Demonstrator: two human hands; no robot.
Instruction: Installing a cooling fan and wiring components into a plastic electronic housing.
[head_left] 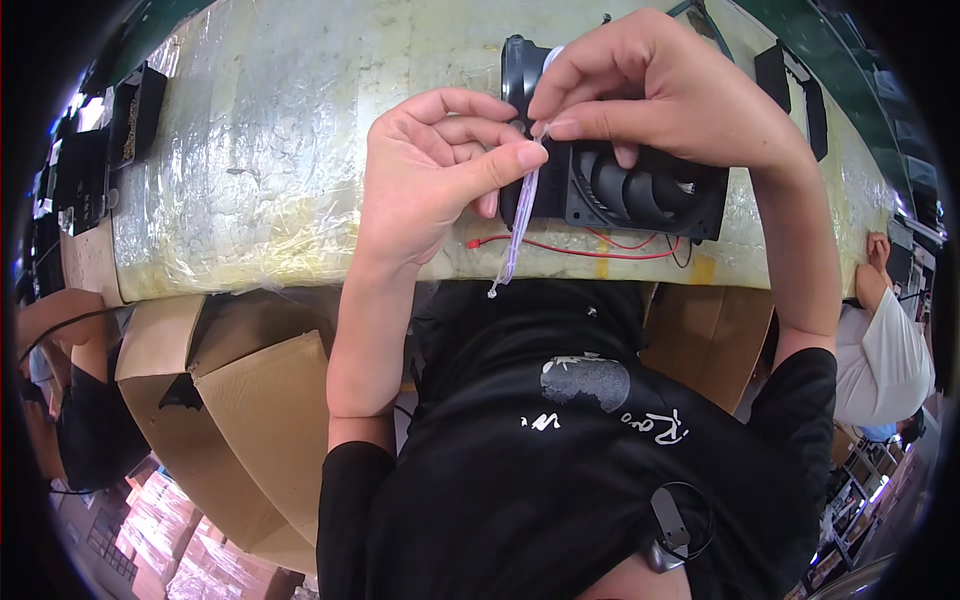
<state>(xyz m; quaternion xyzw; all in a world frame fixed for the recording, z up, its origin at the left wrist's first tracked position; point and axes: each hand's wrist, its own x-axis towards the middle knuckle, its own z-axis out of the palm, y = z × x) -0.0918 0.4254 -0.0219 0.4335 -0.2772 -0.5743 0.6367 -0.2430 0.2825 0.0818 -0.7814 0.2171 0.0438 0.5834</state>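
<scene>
A black square cooling fan (640, 190) lies on a bench (270, 150) wrapped in clear yellowish film. Thin red and black wires (600, 250) trail from the fan along the bench's near edge. A thin translucent white strip (520, 220), like a cable tie, hangs down in front of the fan's left side. My left hand (430, 170) pinches the strip between thumb and forefinger. My right hand (660, 90) rests over the fan's top and pinches the same strip just above the left thumb. Part of the fan is hidden behind both hands.
Open cardboard boxes (250, 420) stand under the bench at left, another box (710, 340) at right. Black trays (135, 110) sit at the bench's left end, black parts (790, 80) at upper right. Another person (890, 350) works at right, a second person (60, 400) at left.
</scene>
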